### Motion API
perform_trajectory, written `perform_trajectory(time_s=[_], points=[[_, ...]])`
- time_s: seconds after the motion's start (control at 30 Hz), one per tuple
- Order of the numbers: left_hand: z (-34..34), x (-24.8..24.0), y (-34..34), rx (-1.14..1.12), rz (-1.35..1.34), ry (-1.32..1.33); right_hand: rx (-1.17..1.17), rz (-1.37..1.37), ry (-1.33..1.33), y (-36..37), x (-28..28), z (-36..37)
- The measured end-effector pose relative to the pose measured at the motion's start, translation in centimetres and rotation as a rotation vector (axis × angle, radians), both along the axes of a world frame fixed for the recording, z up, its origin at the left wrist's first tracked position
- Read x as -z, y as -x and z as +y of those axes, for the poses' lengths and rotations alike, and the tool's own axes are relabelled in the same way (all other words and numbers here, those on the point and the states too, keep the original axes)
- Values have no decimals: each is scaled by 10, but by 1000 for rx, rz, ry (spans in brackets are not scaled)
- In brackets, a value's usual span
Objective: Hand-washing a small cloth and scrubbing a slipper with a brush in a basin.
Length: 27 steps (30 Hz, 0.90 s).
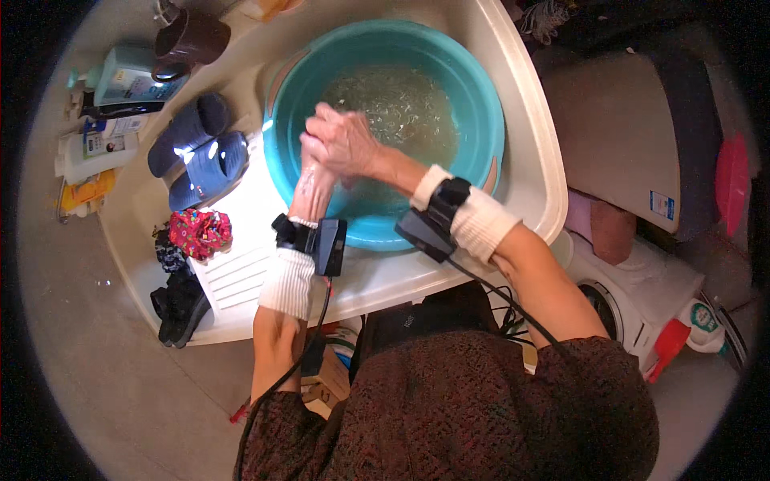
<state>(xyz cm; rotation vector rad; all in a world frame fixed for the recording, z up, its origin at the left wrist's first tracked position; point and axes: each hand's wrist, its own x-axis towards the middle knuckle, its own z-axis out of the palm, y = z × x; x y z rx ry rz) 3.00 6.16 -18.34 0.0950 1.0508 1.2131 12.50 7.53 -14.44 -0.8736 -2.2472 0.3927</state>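
Observation:
A round teal basin [277,172] stands in the white sink, with cloudy, rippling water [401,104] in it. Over its left part my two hands are pressed together, fingers curled. My right hand [350,143] lies on top, closed, and covers much of my left hand [314,160], which is closed beneath it. Whether anything is squeezed between them is hidden. Both wrists wear cream knitted cuffs with black strapped boxes and cables.
On the white sink's [549,172] left side lie blue slippers [210,168], a red patterned cloth bundle [200,233] and black shoes [181,305], near a ribbed washboard area [237,276]. Bottles [132,76] and a brown jug [192,36] line the far left. A white washing machine [634,297] stands right.

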Motion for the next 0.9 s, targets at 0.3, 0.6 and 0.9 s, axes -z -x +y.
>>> perform_trajectory(time_s=[0.3, 0.6, 0.9], points=[[-47, -51, 16, 497, 592, -86, -1, 88, 328, -79, 41, 62], [-32, 8, 18, 487, 723, 118, -96, -723, 579, -81, 101, 2], [-29, 58, 12, 132, -445, -82, 173, 247, 517, -1, 0, -55]])
